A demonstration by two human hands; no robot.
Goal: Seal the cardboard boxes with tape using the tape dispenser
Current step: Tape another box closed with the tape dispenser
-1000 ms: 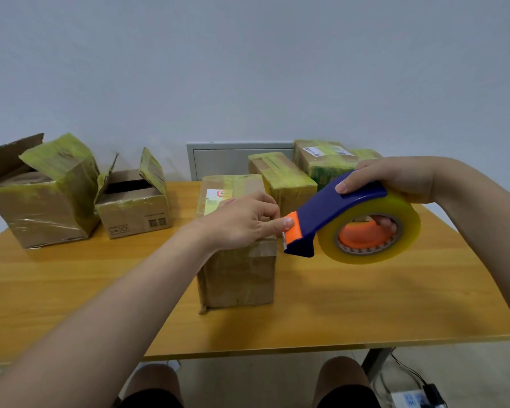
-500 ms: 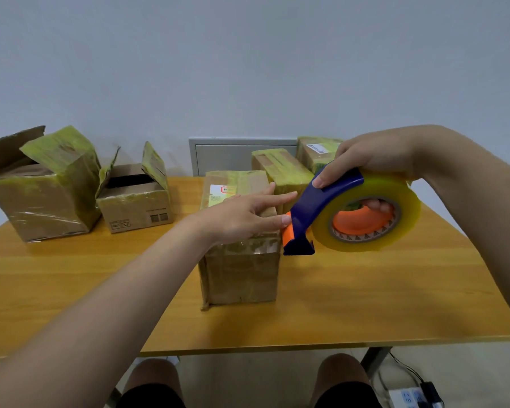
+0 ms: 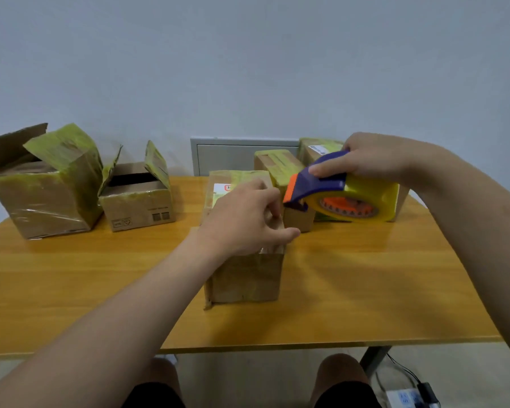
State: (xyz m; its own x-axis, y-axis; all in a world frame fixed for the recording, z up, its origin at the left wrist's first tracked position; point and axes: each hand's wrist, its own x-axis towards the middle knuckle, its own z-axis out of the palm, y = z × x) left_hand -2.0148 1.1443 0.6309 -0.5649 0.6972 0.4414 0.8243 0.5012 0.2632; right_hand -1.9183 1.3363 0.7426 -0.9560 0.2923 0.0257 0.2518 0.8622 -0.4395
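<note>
One glossy dispenser hangs beside a creased cardboard box.

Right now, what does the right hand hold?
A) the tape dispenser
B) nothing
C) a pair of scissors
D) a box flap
A: the right hand grips the blue top of the tape dispenser, with its fingers curled over it.
</note>
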